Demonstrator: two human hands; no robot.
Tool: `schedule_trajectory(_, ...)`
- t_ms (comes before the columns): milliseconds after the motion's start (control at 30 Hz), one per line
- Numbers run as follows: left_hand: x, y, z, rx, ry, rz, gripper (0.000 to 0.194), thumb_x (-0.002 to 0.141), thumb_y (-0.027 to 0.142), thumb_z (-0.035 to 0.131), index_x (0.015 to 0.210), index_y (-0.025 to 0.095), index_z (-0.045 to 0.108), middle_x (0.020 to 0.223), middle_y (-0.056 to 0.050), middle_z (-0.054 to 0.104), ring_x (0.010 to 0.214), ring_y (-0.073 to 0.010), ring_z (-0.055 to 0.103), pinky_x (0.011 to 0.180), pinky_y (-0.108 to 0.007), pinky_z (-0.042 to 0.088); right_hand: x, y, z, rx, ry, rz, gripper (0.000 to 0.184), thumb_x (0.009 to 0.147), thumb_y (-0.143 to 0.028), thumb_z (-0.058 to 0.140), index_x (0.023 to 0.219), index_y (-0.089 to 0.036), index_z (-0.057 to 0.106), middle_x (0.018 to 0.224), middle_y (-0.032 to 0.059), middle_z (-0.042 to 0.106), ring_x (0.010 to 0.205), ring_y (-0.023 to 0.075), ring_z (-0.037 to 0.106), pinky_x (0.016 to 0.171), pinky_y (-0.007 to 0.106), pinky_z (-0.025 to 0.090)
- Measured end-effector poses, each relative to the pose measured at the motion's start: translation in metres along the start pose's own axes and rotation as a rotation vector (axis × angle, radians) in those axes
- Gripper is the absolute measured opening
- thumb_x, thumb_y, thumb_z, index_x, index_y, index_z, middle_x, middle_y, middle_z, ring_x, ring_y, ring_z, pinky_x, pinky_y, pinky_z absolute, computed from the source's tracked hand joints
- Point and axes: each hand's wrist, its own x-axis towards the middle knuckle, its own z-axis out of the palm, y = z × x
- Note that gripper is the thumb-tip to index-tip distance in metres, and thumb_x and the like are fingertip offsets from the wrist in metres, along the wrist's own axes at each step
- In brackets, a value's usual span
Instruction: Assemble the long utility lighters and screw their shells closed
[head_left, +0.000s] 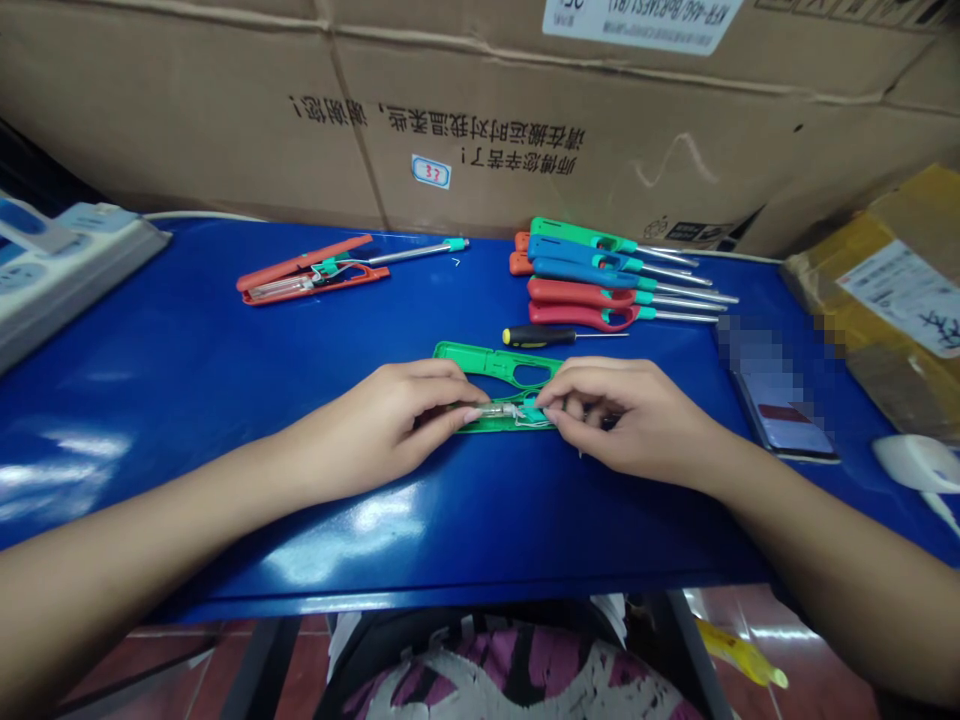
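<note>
A green stick lighter's casing (466, 358) lies opened in two halves on the blue table. My left hand (401, 412) pinches the clear fuel tank (495, 410) in the near half, thumb and fingertips closed on its left end. At the other end, the fingers of my right hand (626, 415) are closed around the lighter's teal trigger part (531, 410), where a thin white tube or wire shows. My right fingers cover the rest of that end. Just beyond the casing lies a black and yellow screwdriver (538, 337).
An opened red lighter (315, 275) lies at the back left, near a white power strip (67, 260). Several assembled lighters (585, 270) are stacked at the back. A phone (784, 400) and a taped carton (892, 290) are on the right. A large cardboard box (247, 150) stands behind.
</note>
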Motion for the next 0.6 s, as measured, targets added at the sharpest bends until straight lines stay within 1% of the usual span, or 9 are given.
schedule_trajectory(300, 0.001, -0.0024, 0.0013, 0.005, -0.001, 0.003, 0.027, 0.104, 0.028, 0.051, 0.12, 0.018, 0.071, 0.11, -0.004, 0.069, 0.099, -0.0146, 0.066, 0.09, -0.026, 0.05, -0.0004, -0.0017, -0.0001, -0.004, -0.012, -0.012, 0.012, 0.086, -0.01, 0.062, 0.091, -0.012, 0.073, 0.074, 0.0002, 0.064, 0.057, 0.0042, 0.055, 0.048, 0.014, 0.044)
schedule_trajectory(600, 0.0002, -0.0007, 0.0016, 0.007, -0.001, 0.0, 0.028, 0.105, 0.029, 0.05, 0.12, 0.019, 0.071, 0.111, -0.005, 0.069, 0.1, -0.0151, 0.067, 0.091, -0.026, 0.05, -0.0006, -0.001, -0.0007, -0.002, -0.025, 0.013, 0.013, 0.084, -0.008, 0.061, 0.09, -0.013, 0.072, 0.075, 0.0004, 0.064, 0.057, 0.005, 0.055, 0.048, 0.015, 0.044)
